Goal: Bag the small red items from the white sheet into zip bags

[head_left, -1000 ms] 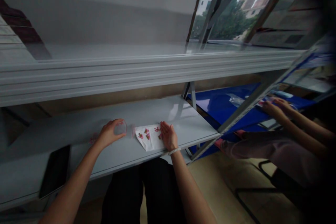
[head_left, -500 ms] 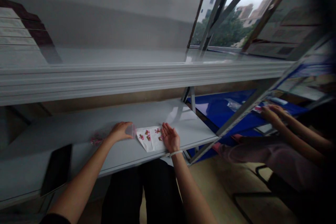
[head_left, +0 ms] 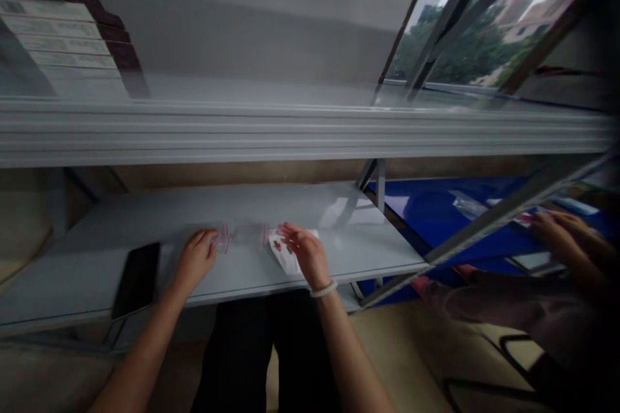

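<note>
A clear plastic zip bag [head_left: 245,234] with red print lies flat on the grey metal shelf [head_left: 290,203], between both hands. The left hand [head_left: 195,261], grip open, sits at its left end; the right hand [head_left: 303,253], grip loosely open, rests on folded white paper [head_left: 285,258] bearing red pieces [head_left: 277,245]. Film this thin likely handles best with light fingertips. A black phone [head_left: 135,281] lies nearby.

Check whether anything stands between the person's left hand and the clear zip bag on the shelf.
Nothing visible does. The left hand has its fingertips at the end of the clear plastic zip bag on the grey metal shelf. The black phone lies on the hand's other side, out of the way.
</note>
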A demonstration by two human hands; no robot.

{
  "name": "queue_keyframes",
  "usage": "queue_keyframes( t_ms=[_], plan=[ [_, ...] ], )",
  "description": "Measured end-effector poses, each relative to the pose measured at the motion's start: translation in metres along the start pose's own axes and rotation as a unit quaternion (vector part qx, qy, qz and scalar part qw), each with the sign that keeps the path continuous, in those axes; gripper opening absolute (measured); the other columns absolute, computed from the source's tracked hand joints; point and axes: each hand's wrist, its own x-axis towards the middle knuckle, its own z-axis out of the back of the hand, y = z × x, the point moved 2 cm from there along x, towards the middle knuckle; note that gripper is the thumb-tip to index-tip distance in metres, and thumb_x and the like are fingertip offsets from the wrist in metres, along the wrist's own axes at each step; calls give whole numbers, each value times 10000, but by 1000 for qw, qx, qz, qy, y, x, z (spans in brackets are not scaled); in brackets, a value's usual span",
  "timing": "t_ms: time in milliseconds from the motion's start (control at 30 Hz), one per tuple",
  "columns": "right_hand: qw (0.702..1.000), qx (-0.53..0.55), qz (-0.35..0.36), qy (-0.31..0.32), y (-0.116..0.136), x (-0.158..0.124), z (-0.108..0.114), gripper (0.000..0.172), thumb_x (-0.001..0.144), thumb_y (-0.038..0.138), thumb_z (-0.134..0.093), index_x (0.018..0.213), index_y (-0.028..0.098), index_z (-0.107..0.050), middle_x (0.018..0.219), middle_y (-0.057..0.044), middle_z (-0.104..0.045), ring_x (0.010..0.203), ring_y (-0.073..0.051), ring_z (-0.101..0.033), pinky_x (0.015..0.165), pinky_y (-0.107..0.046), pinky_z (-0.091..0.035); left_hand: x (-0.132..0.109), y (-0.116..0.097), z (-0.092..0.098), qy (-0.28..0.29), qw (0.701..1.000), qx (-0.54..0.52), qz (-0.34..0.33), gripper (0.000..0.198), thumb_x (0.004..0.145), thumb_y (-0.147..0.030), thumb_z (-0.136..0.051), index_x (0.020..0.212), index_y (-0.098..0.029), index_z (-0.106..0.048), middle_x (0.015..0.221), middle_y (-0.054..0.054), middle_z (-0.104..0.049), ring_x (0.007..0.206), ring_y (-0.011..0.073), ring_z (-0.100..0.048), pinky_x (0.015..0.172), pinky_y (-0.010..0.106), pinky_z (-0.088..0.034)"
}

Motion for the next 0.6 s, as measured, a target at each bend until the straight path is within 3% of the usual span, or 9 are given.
queue_keyframes(
  t_ms=[33, 100, 167, 233, 367, 500, 600],
  plan=[
    [990, -116, 5, 75, -6, -1, -27, 334, 878, 273, -449, 1126, 190, -657, 1144, -94, -679, 1079, -222, -605, 978, -428, -436, -14, 0, 0, -3, 1000, 13, 8, 335, 851, -157, -430, 1146, -139, -588, 1139, 139, -640, 1088, 279, -583, 977, 470, -447],
    [927, -332, 48, 168, -22, -6, -77, 384, 816, 154, -474, 1161, 164, -641, 1128, -108, -676, 1098, -235, -561, 983, -420, -404, -39, -1, -2, -2, 999, 32, 12, 331, 847, -159, -451, 1144, -145, -596, 1179, 136, -635, 1127, 289, -565, 1012, 490, -413],
    [859, -467, 82, 192, -39, -8, -114, 458, 778, 106, -499, 1225, 145, -592, 1183, -122, -645, 1149, -259, -497, 968, -416, -384, -55, -5, -3, 0, 999, 52, 6, 328, 847, -154, -460, 1144, -146, -600, 1207, 133, -630, 1160, 296, -545, 1027, 501, -392],
    [828, -530, 88, 160, -52, -6, -136, 442, 798, 91, -483, 1226, 148, -580, 1182, -111, -639, 1129, -243, -485, 951, -379, -377, -64, -7, -2, 0, 997, 81, -5, 334, 858, -146, -449, 1161, -145, -589, 1202, 129, -635, 1153, 287, -549, 1021, 497, -393],
    [799, -599, 29, 53, -63, 9, -149, 271, 867, 197, -480, 1050, 107, -659, 985, -138, -670, 993, -248, -518, 909, -359, -375, -72, -11, 1, -6, 995, 102, -7, 306, 863, -156, -461, 1135, -158, -602, 1125, 113, -663, 1094, 275, -571, 952, 462, -445],
    [754, -656, -27, 4, -66, 9, -151, 315, 847, 366, -546, 905, 102, -708, 962, -190, -647, 1013, -313, -505, 827, -398, -384, -84, -18, -2, -28, 995, 96, 2, 284, 862, -185, -482, 1110, -146, -614, 1081, 124, -665, 1061, 285, -575, 919, 454, -467],
    [761, -647, -42, 1, -67, -4, -148, 255, 813, 356, -587, 863, 143, -719, 968, -170, -644, 1010, -304, -513, 795, -381, -393, -99, -27, -8, -58, 995, 83, 6, 312, 872, -202, -494, 1164, -143, -585, 1107, 127, -643, 1078, 277, -556, 951, 441, -457]
  ],
)
